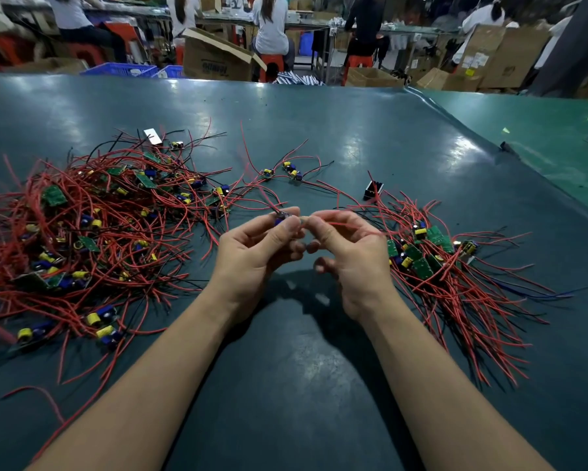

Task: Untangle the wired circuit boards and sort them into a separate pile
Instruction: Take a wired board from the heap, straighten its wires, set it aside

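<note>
Here, held board: a small circuit board is raised over the table, between the two hands; its red wire runs rightward.
Left hand: pinches the board between thumb and fingertips.
Right hand: pinches the red wire just beside the board, lower fingers curled.
Tangled pile: to the left of the hands; boards too many to count, wires pointing every way.
Sorted pile: right of the right hand; wires mostly trail toward the near right.
Loose boards: about three, beyond the hands.
</note>
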{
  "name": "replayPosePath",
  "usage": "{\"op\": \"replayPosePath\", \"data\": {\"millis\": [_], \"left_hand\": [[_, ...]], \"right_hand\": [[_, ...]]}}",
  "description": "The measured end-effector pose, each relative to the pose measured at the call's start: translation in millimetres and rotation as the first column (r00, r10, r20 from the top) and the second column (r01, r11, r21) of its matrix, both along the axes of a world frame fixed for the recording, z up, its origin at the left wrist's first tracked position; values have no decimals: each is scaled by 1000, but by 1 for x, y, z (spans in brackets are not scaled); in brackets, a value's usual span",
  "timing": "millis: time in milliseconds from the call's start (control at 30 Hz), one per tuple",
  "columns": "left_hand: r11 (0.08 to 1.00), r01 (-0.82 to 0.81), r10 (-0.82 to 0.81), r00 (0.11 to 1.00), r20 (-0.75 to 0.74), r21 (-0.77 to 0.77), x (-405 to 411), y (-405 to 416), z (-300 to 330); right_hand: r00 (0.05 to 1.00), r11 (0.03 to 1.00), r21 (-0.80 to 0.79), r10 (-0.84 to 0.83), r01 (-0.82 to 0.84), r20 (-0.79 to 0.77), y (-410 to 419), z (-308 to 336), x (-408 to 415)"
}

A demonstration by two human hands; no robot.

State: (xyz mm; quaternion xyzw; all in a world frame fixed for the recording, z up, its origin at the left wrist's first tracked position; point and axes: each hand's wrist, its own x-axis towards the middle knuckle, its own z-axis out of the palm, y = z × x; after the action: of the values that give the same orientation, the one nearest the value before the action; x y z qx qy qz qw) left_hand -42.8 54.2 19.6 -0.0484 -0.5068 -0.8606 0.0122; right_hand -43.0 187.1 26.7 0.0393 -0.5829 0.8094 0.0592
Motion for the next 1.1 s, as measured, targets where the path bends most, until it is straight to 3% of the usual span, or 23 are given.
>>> {"op": "replayPosePath", "data": {"millis": [67, 133, 267, 400, 567, 800, 1033, 1100], "left_hand": [[999, -53, 53, 998, -22, 13, 0, 0, 1], [989, -134, 130, 989, -70, -69, 1, 0, 1], [930, -221, 174, 968, -179, -293, 3, 3, -2], [913, -218, 152, 966, -208, -344, 3, 4, -2], [967, -186, 177, 982, -68, -176, 1, 2, 0], [978, -211, 210, 976, 62, -3, -4, -3, 3], [976, -211, 206, 975, 84, 50, -2, -5, 7], [981, -192, 191, 980, 64, 18, -1, -4, 8]], "right_hand": [[992, 998, -63, -12, 20, 126, 1, -2, -2], [982, 998, -67, 3, 9, 190, 1, -4, -3], [992, 997, 67, -52, 44, 119, -4, -7, -1], [983, 990, 92, -115, 103, 143, -4, -6, -1], [970, 980, -48, -184, 194, 161, -4, -2, -3], [906, 871, -275, -346, 407, 245, 8, 2, -12], [941, 844, -463, -128, 269, 314, 8, 4, -12], [935, 830, -475, -143, 291, 324, 10, 5, -13]]}}
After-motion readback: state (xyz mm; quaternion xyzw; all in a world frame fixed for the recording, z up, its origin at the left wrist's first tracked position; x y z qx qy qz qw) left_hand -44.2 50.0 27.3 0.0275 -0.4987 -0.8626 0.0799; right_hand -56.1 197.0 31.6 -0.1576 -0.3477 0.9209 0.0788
